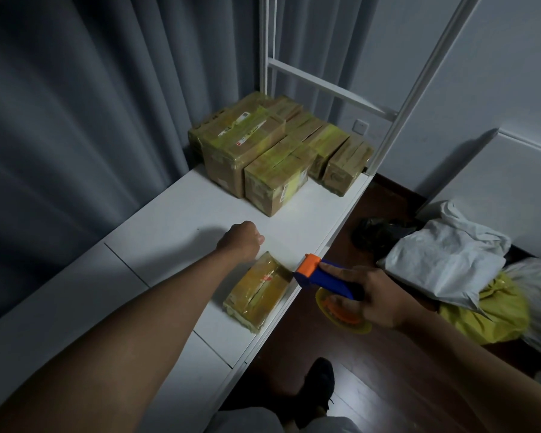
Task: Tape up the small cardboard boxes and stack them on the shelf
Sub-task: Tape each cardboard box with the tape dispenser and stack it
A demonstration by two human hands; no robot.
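On a white shelf (175,220) by grey curtains (75,104), the fisted, empty left hand (242,240) sits beside a box (258,290) while the right hand (367,296) grips a tape dispenser (322,276).

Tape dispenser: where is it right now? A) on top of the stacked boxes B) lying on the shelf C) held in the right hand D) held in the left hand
C: the right hand grips the blue-and-orange tape dispenser beside the small box at the shelf edge, while the left hand is a fist on the shelf, holding nothing.
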